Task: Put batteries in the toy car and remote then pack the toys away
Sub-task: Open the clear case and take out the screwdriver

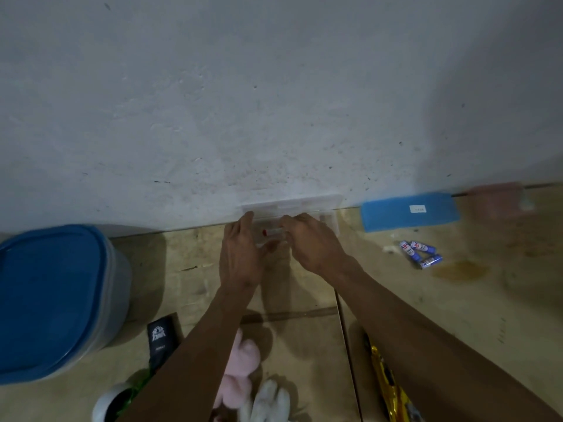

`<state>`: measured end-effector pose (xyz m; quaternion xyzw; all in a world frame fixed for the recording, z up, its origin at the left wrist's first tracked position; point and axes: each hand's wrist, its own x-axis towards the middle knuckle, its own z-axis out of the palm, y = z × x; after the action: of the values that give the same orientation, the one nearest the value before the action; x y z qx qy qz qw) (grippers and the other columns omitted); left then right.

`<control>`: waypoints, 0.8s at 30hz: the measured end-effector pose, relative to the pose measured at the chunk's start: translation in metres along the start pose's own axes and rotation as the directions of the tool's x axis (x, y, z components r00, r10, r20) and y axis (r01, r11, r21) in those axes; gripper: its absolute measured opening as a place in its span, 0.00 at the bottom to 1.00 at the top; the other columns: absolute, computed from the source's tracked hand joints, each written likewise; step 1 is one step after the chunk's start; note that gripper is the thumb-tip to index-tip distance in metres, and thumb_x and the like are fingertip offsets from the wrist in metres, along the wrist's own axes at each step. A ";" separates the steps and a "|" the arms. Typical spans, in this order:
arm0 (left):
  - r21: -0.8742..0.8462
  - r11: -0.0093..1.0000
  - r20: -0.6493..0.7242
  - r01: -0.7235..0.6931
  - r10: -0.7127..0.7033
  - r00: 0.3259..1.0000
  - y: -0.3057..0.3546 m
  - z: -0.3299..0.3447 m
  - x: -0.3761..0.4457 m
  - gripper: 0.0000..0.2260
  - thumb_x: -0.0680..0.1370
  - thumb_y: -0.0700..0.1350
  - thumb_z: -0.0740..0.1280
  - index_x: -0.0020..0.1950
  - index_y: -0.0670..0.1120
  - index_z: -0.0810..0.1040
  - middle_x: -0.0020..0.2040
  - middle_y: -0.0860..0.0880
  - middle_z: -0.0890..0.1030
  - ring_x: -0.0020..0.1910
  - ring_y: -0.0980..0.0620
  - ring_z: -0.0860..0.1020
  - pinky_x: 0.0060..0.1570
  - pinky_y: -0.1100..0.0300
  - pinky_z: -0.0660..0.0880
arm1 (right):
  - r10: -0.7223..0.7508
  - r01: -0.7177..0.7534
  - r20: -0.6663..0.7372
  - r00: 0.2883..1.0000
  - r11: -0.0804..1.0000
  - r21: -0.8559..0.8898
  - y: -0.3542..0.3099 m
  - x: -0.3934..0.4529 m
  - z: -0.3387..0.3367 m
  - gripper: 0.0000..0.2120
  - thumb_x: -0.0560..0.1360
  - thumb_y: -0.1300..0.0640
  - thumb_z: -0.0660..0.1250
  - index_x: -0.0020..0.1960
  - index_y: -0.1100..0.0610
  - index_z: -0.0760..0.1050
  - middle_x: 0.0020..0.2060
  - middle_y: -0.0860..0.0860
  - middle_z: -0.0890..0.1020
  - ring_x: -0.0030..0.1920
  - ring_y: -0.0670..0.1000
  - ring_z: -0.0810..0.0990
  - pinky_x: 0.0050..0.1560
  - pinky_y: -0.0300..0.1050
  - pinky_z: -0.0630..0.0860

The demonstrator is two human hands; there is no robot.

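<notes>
Bare forearms, no sleeves; left hand, right hand.

Your right hand and left hand cover most of the clear box; its contents blur. The battery labels are unreadable. The pink plush is cut off below.

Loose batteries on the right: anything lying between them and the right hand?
In the head view, only bare wooden surface shows between the right hand and the loose batteries. The blue pad lies farther back, by the wall.
</notes>
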<state>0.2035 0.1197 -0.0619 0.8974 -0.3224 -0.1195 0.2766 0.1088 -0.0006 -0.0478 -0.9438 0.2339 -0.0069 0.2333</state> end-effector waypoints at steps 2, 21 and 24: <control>0.015 1.000 -0.003 -0.017 0.017 1.000 -0.001 0.000 0.001 0.33 0.71 0.49 0.78 0.71 0.39 0.71 0.64 0.37 0.78 0.66 0.39 0.74 0.59 0.49 0.75 | 0.025 -0.024 0.018 1.000 0.996 -0.086 -0.002 0.004 -0.001 0.11 0.79 0.62 0.63 0.60 0.57 0.77 0.52 0.59 0.82 0.51 0.60 0.82 0.42 0.47 0.74; -0.071 0.996 -0.046 -0.048 0.044 0.998 -0.003 0.003 -0.002 0.36 0.69 0.47 0.81 0.66 0.45 0.60 0.61 0.41 0.70 0.56 0.44 0.75 0.43 0.56 0.76 | 0.021 0.092 -0.316 0.948 0.936 0.339 0.005 -0.020 -0.028 0.12 0.79 0.64 0.64 0.62 0.57 0.74 0.55 0.49 0.73 0.45 0.37 0.73 0.45 0.24 0.70; -0.046 0.998 -0.034 -0.051 0.049 0.998 0.000 0.000 0.000 0.38 0.69 0.48 0.81 0.70 0.53 0.59 0.64 0.41 0.68 0.56 0.46 0.74 0.43 0.52 0.80 | 0.189 -0.054 -0.358 0.914 0.933 0.355 0.013 -0.019 -0.038 0.14 0.78 0.55 0.68 0.63 0.55 0.73 0.56 0.50 0.75 0.48 0.38 0.74 0.46 0.26 0.68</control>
<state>0.2033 0.1202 -0.0622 0.8842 -0.3373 -0.1054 0.3055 0.0813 -0.0186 -0.0178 -0.8530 0.3298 -0.2179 0.3409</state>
